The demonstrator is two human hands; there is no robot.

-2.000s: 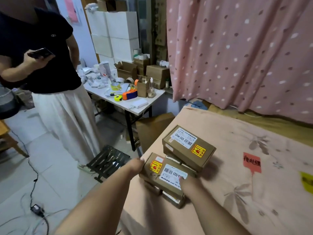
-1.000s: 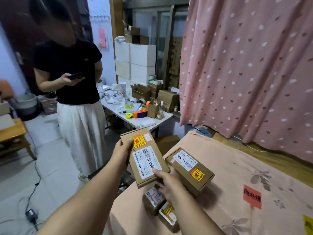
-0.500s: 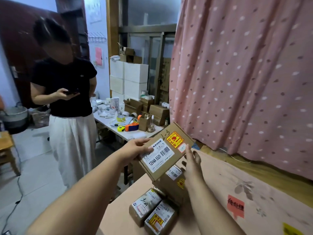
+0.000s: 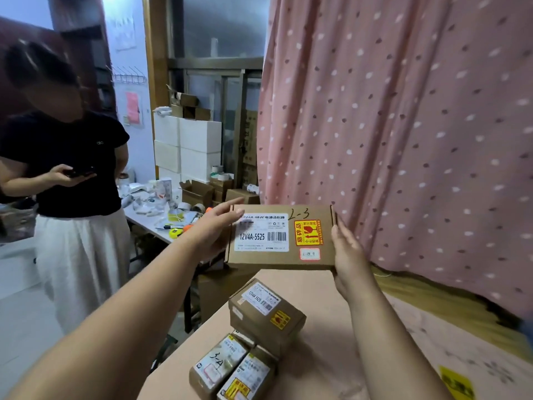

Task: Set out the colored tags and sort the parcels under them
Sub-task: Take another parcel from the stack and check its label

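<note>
A flat parcel (image 4: 281,237), marked "2-3" by hand, is held up in the air between the two hands, label facing the camera: the left hand (image 4: 215,230) is pressed to its 9 o'clock edge, the right hand (image 4: 347,252) to its 3 o'clock edge. Below it, at 6 o'clock, three closed parcels lie on the bed (image 4: 317,368): a larger box (image 4: 266,311) and two small ones (image 4: 217,366) (image 4: 248,376) touching it. A yellow tag (image 4: 457,382) is seen at 4 o'clock. What the parcels contain cannot be told.
</note>
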